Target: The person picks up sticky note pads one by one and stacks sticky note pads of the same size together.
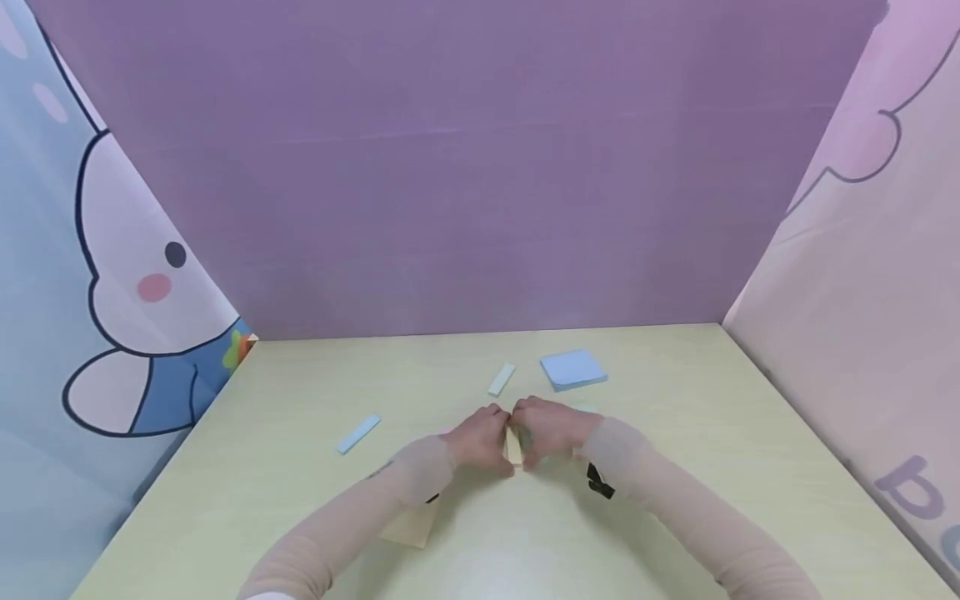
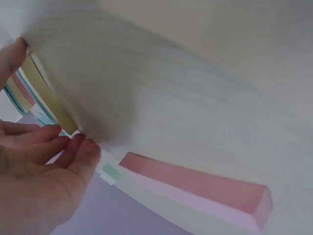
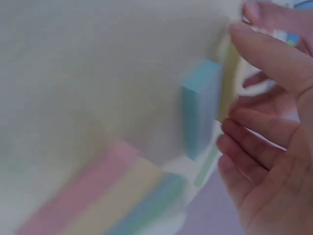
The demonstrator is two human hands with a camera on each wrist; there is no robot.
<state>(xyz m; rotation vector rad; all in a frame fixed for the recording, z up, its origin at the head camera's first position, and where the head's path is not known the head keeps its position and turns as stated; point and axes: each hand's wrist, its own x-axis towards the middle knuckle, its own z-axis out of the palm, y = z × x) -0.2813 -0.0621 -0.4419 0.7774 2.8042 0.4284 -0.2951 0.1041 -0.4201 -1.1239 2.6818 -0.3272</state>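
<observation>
At the middle of the table, a narrow yellow block (image 1: 513, 446) stands between my two hands. My left hand (image 1: 480, 440) holds it from the left, with thumb and fingertips at opposite ends of the yellow block (image 2: 48, 95) in the left wrist view. My right hand (image 1: 553, 429) holds it from the right; in the right wrist view the right fingers (image 3: 254, 142) curve around the yellow block (image 3: 229, 83). A teal block (image 3: 200, 110) stands beside it there, near the right fingertips.
A blue square pad (image 1: 573, 369) and a pale green strip (image 1: 502, 379) lie behind the hands. To the left is a light blue strip (image 1: 358, 434). A yellow piece (image 1: 411, 527) is partly under the left forearm. The wrist views show a pink block (image 2: 195, 183) and a striped piece (image 3: 105, 191).
</observation>
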